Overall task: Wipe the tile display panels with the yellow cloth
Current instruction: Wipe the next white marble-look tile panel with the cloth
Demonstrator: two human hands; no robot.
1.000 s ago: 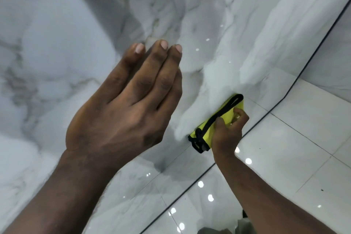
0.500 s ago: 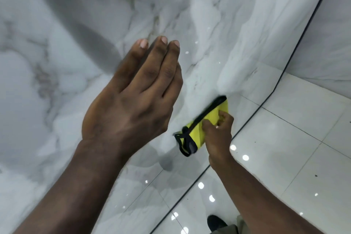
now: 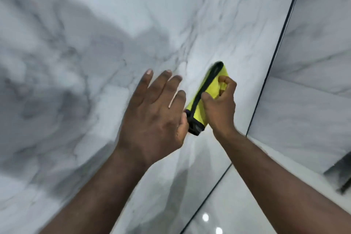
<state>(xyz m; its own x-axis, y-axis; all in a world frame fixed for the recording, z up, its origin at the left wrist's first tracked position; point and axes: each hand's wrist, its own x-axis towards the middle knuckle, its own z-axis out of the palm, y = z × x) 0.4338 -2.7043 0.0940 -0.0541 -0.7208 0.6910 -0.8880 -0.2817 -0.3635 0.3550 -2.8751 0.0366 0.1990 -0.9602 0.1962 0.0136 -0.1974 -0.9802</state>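
Two bare hands are at a large, glossy, white marble-look tile panel (image 3: 95,59) with grey veining. The right hand (image 3: 220,106) grips a folded yellow cloth (image 3: 209,89) edged with a black hem, thumb and curled fingers clamped on it. It holds the cloth against the panel, near the panel's right edge. The cloth sits tilted, its black hem running up and to the right.

The left hand (image 3: 153,118) lies just beside the cloth's lower end, fingers straight and slightly apart. Its thumb is at the cloth's black bottom corner — whether it touches cannot be told through the blur.

Right of the cloth a thin dark joint line (image 3: 273,62) separates this panel from a second grey-veined panel (image 3: 313,85). At bottom right lies a shiny white floor surface (image 3: 237,205) — bright light spots reflect in it.
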